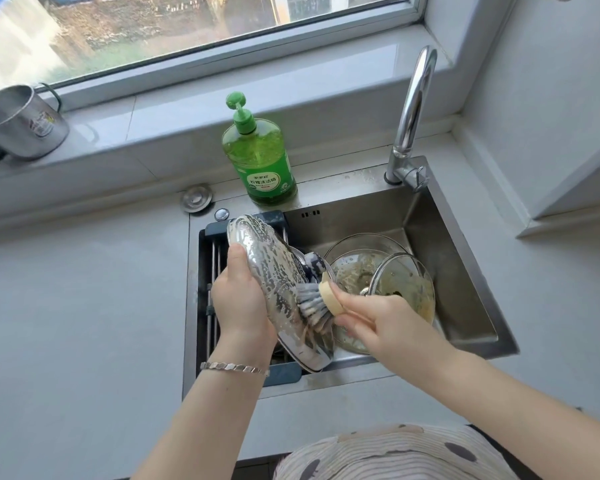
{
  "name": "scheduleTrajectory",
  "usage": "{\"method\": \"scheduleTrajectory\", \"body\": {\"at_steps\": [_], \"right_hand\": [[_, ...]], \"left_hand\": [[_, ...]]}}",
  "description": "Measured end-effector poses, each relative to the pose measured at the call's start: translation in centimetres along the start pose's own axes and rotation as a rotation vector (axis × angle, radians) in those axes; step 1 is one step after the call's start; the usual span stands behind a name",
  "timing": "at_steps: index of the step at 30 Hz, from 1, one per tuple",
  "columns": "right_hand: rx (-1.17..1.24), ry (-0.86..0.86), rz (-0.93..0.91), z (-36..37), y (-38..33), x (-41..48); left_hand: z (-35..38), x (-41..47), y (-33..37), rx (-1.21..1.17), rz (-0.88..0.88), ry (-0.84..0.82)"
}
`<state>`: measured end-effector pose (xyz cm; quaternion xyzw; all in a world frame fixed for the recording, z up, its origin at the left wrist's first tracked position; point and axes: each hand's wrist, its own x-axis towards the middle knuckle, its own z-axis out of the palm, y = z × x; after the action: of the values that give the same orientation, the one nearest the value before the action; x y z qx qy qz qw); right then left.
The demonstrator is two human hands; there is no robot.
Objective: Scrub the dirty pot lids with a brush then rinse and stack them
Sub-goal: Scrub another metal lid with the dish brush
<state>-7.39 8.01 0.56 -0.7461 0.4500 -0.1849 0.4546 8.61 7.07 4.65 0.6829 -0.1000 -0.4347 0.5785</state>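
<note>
My left hand (pixel 239 292) grips a soapy steel pot lid (pixel 271 268) by its left edge and holds it tilted on edge over the sink. My right hand (pixel 371 320) holds a round brush (pixel 317 301) with grey bristles and a pale wooden top, its bristles pressed against the lid's foamy face. In the sink basin to the right lie several dirty glass lids (pixel 400 285), smeared with brown residue and overlapping one another.
A steel sink (pixel 465 271) sits in a grey counter, with a dark drain rack (pixel 210 271) across its left side. A chrome tap (pixel 411 112) rises at the back right. A green soap bottle (pixel 258 157) stands behind the sink. A steel mug (pixel 21 123) rests on the windowsill.
</note>
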Motion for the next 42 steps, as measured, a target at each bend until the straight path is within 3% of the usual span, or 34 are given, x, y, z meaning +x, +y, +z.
{"method": "scheduleTrajectory", "body": {"at_steps": [4,8,14,19,24,27,31,36,42], "right_hand": [[-0.171,0.014,-0.028,0.2,0.4,0.1],[-0.025,0.170,0.052,0.1,0.2,3.2],[-0.080,0.055,0.087,2.3,0.2,0.1],[-0.178,0.138,0.092,1.8,0.4,3.1],[-0.241,0.053,0.056,3.0,1.2,0.8],[-0.193,0.102,0.085,2.1,0.9,3.0],[-0.273,0.177,-0.100,2.1,-1.6,2.5],[-0.321,-0.001,0.106,1.5,0.9,1.8],[-0.324,0.219,-0.086,3.4,-1.2,0.4]], "left_hand": [[-0.6,-0.2,-1.2,0.121,0.133,-0.055],[-0.3,-1.2,-1.3,0.166,0.184,-0.091],[-0.8,0.0,-0.6,0.077,0.193,0.003],[-0.4,0.2,0.1,0.012,0.210,0.047],[-1.0,1.9,1.8,-0.048,0.262,0.127],[-0.3,1.7,1.1,-0.056,0.231,0.117],[-0.4,2.2,0.5,-0.119,0.099,0.183],[-0.7,2.4,-0.1,-0.108,0.048,0.240],[0.0,2.8,1.2,-0.163,0.017,0.407]]}}
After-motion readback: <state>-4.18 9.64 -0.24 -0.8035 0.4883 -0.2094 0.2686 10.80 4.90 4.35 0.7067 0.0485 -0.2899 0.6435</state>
